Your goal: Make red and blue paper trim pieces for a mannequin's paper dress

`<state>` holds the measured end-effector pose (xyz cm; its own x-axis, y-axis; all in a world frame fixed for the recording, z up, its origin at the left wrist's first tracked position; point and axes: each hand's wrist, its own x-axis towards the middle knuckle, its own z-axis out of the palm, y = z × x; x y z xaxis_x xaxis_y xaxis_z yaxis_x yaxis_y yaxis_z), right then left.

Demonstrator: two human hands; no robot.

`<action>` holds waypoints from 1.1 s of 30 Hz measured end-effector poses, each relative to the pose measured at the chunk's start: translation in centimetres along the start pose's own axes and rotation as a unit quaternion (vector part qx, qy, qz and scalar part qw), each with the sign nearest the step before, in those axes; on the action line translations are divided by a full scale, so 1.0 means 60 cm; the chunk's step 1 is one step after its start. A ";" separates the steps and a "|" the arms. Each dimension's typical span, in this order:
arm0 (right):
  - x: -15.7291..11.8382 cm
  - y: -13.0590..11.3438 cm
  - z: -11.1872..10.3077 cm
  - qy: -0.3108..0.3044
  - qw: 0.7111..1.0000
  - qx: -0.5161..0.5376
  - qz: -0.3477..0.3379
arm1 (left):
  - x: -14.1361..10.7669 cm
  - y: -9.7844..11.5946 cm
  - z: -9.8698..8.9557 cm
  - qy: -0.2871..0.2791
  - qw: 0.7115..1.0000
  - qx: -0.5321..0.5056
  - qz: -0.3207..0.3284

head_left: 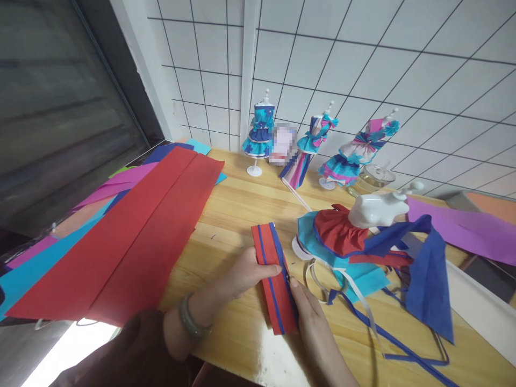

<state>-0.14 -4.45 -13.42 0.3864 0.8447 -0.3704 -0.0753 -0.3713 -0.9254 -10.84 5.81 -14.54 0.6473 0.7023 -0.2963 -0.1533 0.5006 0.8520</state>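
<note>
A folded red strip of cloth-like material with blue stripes lies slantwise just above the table's near edge. My left hand grips it from the left, thumb pressed on top. At its blue right edge is my right hand, fingers closed. A small dark thing shows by the right thumb tip, too little visible to name. Right of the hands, a white miniature dress form lies tilted, wearing a red ruffled skirt over a turquoise layer. A long blue piece trails from it.
Large red sheets cover other coloured sheets at left. Several dressed miniature forms, including one in blue, stand by the tiled wall. Tape rings, blue ribbon and a purple sheet lie at right, with a clear container behind.
</note>
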 end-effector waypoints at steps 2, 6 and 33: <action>0.002 0.000 -0.001 -0.014 1.000 0.005 0.000 | 0.000 -0.002 0.000 -0.005 1.000 0.011 -0.001; 0.002 0.003 -0.002 -0.017 1.000 -0.007 0.001 | 0.000 -0.004 0.000 -0.003 1.000 0.021 -0.008; 0.001 0.009 0.003 -0.011 0.997 -0.070 -0.044 | 0.001 0.011 0.002 0.065 0.998 0.007 -0.011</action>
<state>-0.30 -4.50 -13.94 0.3660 0.8840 -0.2909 0.0875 -0.3439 -0.9349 -10.81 6.14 -13.93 0.5485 0.7511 -0.3675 -0.1285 0.5100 0.8505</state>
